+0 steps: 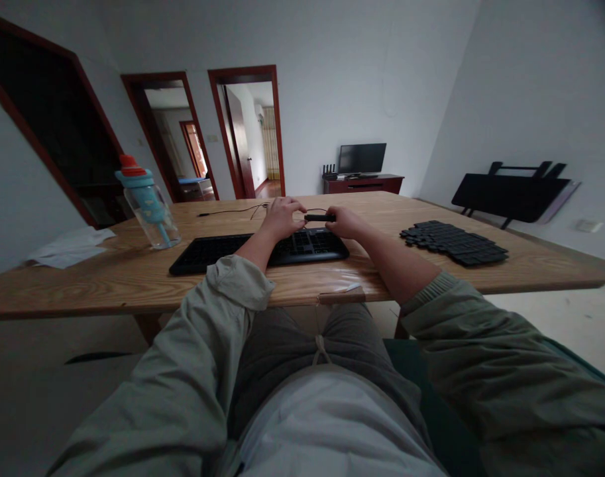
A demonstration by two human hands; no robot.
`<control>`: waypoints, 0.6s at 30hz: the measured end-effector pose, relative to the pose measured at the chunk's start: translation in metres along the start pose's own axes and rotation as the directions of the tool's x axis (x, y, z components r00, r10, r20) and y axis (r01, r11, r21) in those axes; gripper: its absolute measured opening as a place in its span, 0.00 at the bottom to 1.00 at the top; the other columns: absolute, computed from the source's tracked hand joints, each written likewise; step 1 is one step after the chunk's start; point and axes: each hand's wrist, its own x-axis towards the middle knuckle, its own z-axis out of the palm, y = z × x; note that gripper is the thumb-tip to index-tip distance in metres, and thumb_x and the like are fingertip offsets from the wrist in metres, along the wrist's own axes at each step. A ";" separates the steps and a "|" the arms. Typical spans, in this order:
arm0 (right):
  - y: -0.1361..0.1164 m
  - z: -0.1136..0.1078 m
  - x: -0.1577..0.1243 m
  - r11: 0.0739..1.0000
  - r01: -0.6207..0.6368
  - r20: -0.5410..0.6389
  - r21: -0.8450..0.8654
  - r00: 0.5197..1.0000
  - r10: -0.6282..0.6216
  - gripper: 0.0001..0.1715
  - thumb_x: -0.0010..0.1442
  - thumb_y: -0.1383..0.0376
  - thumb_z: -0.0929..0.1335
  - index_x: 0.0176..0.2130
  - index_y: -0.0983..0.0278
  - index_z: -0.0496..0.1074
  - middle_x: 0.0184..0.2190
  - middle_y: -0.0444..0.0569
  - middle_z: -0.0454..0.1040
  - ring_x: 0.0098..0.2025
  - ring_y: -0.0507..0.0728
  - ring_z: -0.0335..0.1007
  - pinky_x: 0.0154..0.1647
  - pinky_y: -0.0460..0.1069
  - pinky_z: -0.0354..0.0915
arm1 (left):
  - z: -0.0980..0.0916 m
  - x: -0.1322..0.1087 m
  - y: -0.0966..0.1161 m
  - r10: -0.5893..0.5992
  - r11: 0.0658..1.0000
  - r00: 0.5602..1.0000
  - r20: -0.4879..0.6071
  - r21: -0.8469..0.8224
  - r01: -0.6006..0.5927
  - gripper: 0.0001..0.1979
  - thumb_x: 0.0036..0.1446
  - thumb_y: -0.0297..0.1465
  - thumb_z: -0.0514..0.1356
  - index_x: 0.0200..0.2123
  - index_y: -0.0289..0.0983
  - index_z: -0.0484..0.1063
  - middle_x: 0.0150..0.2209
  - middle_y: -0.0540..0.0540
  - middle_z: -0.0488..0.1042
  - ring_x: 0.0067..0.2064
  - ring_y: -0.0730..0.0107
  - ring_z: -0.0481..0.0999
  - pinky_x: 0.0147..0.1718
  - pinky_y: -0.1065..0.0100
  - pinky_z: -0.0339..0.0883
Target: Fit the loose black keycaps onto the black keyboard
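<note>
A black keyboard (309,246) lies on the wooden table (128,285) in front of me, its surface dark and its keys hard to make out. Above its right half, my right hand (342,222) grips a small dark stick-like object (318,217) that points left. My left hand (282,217) is over the middle of the keyboard, fingers curved toward the object's left end; whether the fingertips hold anything is too small to tell. Many loose black keycaps (454,244) lie grouped on the table to the right of my right hand.
A clear bottle with a red and blue top (150,209) stands left of the keyboard, near white paper (71,248). A thin black cable (227,211) runs behind the keyboard. Against the right wall leans a black folded item (511,195); a monitor (362,159) stands on a far cabinet.
</note>
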 end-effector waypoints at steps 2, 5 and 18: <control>0.001 0.000 0.000 1.000 -0.005 0.004 0.001 1.000 0.005 0.14 0.59 0.66 0.70 0.46 0.66 0.76 0.41 0.53 0.80 0.39 0.57 0.72 0.36 0.47 0.61 | 0.001 0.000 0.000 0.005 1.000 1.000 0.000 -0.004 -0.005 0.12 0.54 0.35 0.68 0.43 0.43 0.81 0.50 0.45 0.77 0.56 0.51 0.69 0.59 0.51 0.59; 0.002 0.001 0.001 1.000 -0.006 0.009 -0.005 1.000 0.006 0.15 0.59 0.66 0.70 0.47 0.66 0.76 0.41 0.53 0.80 0.39 0.57 0.73 0.36 0.48 0.61 | 0.001 0.000 0.000 0.015 1.000 1.000 0.001 -0.009 -0.015 0.11 0.54 0.35 0.68 0.43 0.43 0.81 0.50 0.45 0.77 0.56 0.52 0.69 0.59 0.52 0.60; 0.000 -0.001 0.000 1.000 -0.010 0.032 0.022 0.999 0.009 0.12 0.57 0.66 0.70 0.43 0.65 0.77 0.38 0.52 0.80 0.35 0.56 0.71 0.35 0.47 0.61 | -0.002 0.001 0.000 0.006 1.000 1.000 0.027 -0.003 -0.006 0.09 0.55 0.35 0.68 0.40 0.43 0.83 0.50 0.45 0.78 0.55 0.52 0.69 0.59 0.52 0.60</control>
